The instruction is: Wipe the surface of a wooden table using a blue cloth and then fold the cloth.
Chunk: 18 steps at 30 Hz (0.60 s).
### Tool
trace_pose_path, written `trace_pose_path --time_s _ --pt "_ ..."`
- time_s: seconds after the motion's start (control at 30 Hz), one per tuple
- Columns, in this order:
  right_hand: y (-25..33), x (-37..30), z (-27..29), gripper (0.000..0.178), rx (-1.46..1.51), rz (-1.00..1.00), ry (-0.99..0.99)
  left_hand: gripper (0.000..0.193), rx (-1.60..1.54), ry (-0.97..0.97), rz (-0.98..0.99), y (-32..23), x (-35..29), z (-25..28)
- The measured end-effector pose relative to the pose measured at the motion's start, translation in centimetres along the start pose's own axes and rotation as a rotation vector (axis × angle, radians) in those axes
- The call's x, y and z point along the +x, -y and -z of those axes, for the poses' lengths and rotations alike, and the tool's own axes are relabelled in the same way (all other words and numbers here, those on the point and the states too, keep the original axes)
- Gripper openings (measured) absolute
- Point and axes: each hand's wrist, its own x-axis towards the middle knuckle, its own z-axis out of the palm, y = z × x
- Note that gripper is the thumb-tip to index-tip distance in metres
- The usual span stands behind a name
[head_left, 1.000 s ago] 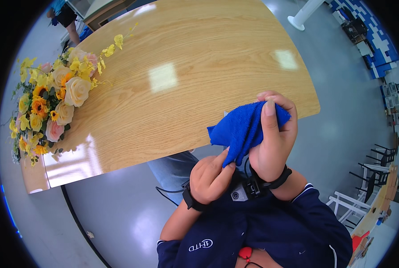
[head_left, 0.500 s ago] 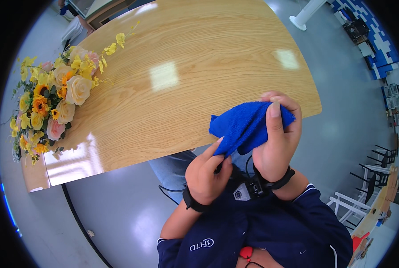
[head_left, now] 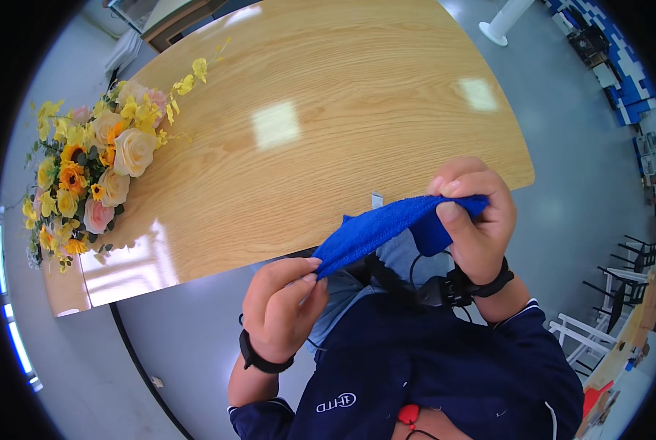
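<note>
A blue cloth (head_left: pixel 383 229), towel-like and folded, stretches between my two hands above the near edge of the wooden table (head_left: pixel 343 110). My left hand (head_left: pixel 280 304) pinches its lower left end between thumb and fingertips. The other end, higher and to the right, is gripped by my right hand (head_left: pixel 482 216), thumb below and fingers over the top. A small pale tag (head_left: pixel 377 200) sticks out at the cloth's upper edge. Part of the cloth hangs down beside my right thumb.
On the table's left side lies a bouquet (head_left: pixel 97 172) of cream roses, yellow blooms and sunflowers. A white column base (head_left: pixel 494 33) stands beyond the far right corner. Black and white chairs (head_left: pixel 592 323) are off to the right. Dark cables hang by my lap.
My hands have moved apart, the left one down and leftward, the right slightly right and down. The bunched cloth is now drawn out into a long strip, and its tag has come into sight.
</note>
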Motion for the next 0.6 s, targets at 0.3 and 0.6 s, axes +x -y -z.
trace_pose_path --time_s 0.3,0.6 --pt "1.5 0.5 2.6 0.028 -0.244 -0.062 0.436 0.035 -0.004 0.096 0.111 -1.0 1.6 3.2" --pt "2.9 1.1 2.1 0.029 -0.499 -0.082 0.608 0.036 0.227 0.28 0.165 -2.9 3.3 4.5"
